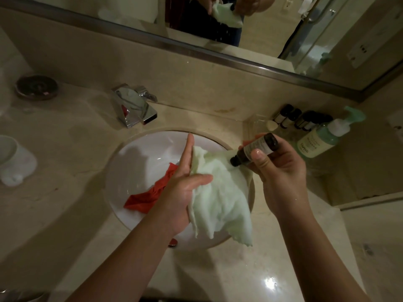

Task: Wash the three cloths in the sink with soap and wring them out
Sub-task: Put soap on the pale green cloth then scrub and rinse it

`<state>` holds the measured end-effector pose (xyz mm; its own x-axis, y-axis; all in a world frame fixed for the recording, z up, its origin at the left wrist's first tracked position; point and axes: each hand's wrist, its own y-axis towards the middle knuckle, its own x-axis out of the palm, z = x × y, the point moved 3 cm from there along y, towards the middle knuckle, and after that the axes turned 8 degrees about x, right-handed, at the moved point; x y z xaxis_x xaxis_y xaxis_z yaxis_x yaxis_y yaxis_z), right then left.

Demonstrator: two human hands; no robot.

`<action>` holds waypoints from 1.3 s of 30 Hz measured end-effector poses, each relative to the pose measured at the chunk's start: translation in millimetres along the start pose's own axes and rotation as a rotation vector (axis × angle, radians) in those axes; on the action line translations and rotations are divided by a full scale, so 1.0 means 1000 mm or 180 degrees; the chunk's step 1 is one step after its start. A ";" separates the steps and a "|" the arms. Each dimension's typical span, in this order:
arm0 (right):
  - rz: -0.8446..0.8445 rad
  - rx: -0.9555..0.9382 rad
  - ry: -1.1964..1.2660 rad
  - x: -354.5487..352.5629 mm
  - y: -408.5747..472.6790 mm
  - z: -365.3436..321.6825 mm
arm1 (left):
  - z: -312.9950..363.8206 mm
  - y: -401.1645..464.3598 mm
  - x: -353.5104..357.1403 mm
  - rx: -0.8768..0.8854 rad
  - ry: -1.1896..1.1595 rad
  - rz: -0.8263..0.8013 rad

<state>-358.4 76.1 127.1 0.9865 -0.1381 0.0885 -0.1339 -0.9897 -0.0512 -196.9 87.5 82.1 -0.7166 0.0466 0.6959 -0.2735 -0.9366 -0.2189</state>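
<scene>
Over the round white sink (130, 162), our left hand (185, 184) holds the pale green terry cloth (218, 199), thumb pinching it against straight fingers. Our right hand (281, 171) grips a small dark brown soap bottle (250, 149), tilted mouth-down touching the cloth. A crumpled red cloth (150, 195) lies in the basin, left.

Two hands (187, 184); two cloths, one pale green (220, 199), one red (150, 192); one sink (130, 162); one tap (135, 110); one tilted dark bottle (254, 149); one green pump bottle (322, 138); one white cup (13, 158).
</scene>
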 end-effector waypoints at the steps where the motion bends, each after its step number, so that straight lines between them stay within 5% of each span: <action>1: 0.0033 0.0031 0.0032 -0.001 -0.001 -0.001 | 0.000 0.000 0.000 0.0004 0.0015 -0.0005; 39: -0.0036 -0.0353 -0.0554 0.002 0.003 -0.019 | 0.000 0.003 0.004 -0.0010 0.0069 -0.0104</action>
<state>-358.4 72.1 146.5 0.9881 -0.1277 -0.0853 -0.1228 -0.9906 0.0596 -200.8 85.5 84.3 -0.7210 0.0847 0.6877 -0.2989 -0.9334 -0.1984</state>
